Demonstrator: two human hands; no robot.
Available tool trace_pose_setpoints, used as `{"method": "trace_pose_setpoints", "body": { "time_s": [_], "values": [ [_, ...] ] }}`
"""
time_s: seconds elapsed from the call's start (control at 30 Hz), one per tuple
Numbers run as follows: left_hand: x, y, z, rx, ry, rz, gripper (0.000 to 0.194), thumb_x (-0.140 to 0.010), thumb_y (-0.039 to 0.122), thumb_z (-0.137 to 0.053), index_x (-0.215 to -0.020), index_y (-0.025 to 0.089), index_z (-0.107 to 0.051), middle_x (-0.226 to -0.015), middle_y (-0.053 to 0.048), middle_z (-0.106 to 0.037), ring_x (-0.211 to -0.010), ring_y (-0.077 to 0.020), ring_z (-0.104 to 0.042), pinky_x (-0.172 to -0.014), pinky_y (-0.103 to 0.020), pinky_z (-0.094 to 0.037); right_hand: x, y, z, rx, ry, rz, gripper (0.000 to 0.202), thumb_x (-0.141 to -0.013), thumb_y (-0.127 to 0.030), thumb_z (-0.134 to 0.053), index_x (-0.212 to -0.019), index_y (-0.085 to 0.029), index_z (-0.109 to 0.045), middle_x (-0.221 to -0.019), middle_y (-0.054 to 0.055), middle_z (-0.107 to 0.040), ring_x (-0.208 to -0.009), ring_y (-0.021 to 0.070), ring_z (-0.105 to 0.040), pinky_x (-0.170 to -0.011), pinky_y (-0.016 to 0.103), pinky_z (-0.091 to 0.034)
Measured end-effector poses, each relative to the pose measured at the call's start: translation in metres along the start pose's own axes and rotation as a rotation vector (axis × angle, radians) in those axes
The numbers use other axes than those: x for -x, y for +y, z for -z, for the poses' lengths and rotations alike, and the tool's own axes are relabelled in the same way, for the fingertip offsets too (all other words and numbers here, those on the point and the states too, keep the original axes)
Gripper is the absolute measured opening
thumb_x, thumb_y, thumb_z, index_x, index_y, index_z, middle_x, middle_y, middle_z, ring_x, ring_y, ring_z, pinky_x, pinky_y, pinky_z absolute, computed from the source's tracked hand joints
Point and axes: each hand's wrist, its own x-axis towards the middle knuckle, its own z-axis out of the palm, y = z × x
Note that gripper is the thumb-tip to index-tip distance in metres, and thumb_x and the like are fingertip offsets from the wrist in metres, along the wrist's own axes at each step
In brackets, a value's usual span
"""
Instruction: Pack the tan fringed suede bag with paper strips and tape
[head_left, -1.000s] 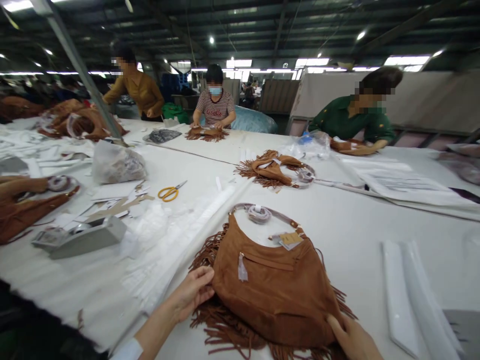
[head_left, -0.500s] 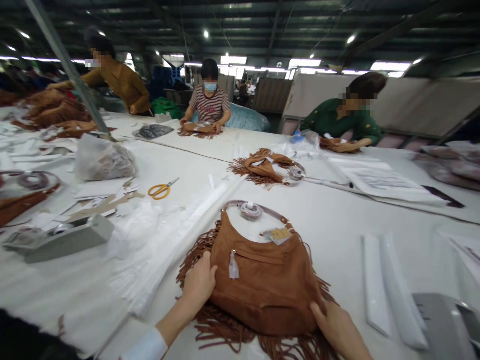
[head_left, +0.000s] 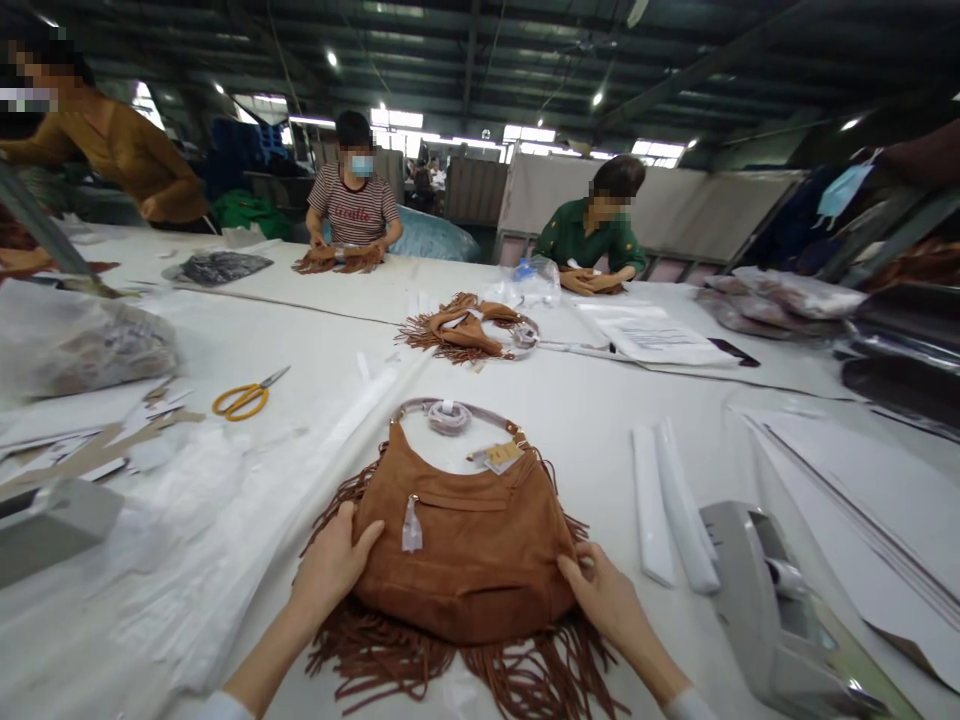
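A brown suede handbag [head_left: 465, 550] with long fringe lies flat on the white table in front of me. My left hand [head_left: 334, 560] holds its left side, thumb on top and fingers behind among the fringe. On the lower right side, my right hand [head_left: 604, 590] grips the edge with thumb above and fingers partly hidden. The bag's front has a zip pocket with a wrapped zip pull [head_left: 412, 525]. At the top, a tan tag [head_left: 502, 457] hangs by the strap, and a wrapped coil [head_left: 448, 417] sits inside the strap's loop.
Yellow-handled scissors [head_left: 246, 397] lie to the left, near a clear plastic bag [head_left: 82, 345]. White rolls [head_left: 664, 510] and a grey tape dispenser [head_left: 780, 620] are on the right. Another fringed bag [head_left: 465, 330] lies ahead. Three co-workers stand or sit across the table, two handling brown bags.
The view has turned right, showing the whole tape dispenser. Both hands stay on the handbag; my left hand's thumb now rests further onto its front.
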Motion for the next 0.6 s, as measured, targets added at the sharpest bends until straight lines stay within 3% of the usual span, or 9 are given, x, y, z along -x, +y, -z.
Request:
{"method": "trace_pose_setpoints", "body": {
  "time_s": [0.1,0.23,0.43,0.6],
  "values": [
    [-0.001,0.017,0.004,-0.026,0.044,0.035,0.035,-0.095,0.051,-0.032,-0.096,0.018,-0.045,-0.098,-0.015,-0.068,-0.093,-0.0296,-0.066,-0.074,-0.034,-0.045,-0.005,-0.011,0.001,0.01,0.051,-0.021,0.04,-0.09,-0.055,-0.033,-0.097,-0.021,-0.053,-0.083,0.007,-0.071,-0.08,0.0237,-0.068,-0.072,0.032,-0.047],
    [-0.001,0.03,0.002,-0.161,0.065,0.102,0.038,-0.097,0.047,-0.026,-0.103,0.016,-0.047,-0.092,-0.016,-0.068,-0.084,-0.0306,-0.068,-0.069,-0.035,-0.045,-0.011,-0.024,-0.012,0.136,0.088,-0.015,0.035,-0.095,-0.049,-0.033,-0.094,-0.019,-0.051,-0.085,0.015,-0.07,-0.082,0.03,-0.068,-0.069,0.036,-0.046],
    [-0.004,0.019,-0.007,-0.251,0.068,0.099,0.041,-0.098,0.048,-0.022,-0.109,0.016,-0.046,-0.08,-0.014,-0.069,-0.078,-0.0305,-0.068,-0.066,-0.035,-0.047,-0.013,-0.013,-0.027,0.154,0.143,0.009,0.023,-0.097,-0.036,-0.036,-0.091,-0.018,-0.048,-0.085,0.016,-0.069,-0.08,0.0286,-0.068,-0.065,0.032,-0.042],
    [-0.009,0.013,-0.019,-0.244,0.101,0.143,0.041,-0.098,0.048,-0.022,-0.109,0.017,-0.046,-0.078,-0.013,-0.068,-0.075,-0.0292,-0.068,-0.063,-0.032,-0.047,-0.013,0.003,-0.038,0.131,0.203,0.017,0.024,-0.097,-0.036,-0.032,-0.093,-0.018,-0.047,-0.082,0.014,-0.068,-0.073,0.0266,-0.067,-0.059,0.03,-0.04]
  ]
}}
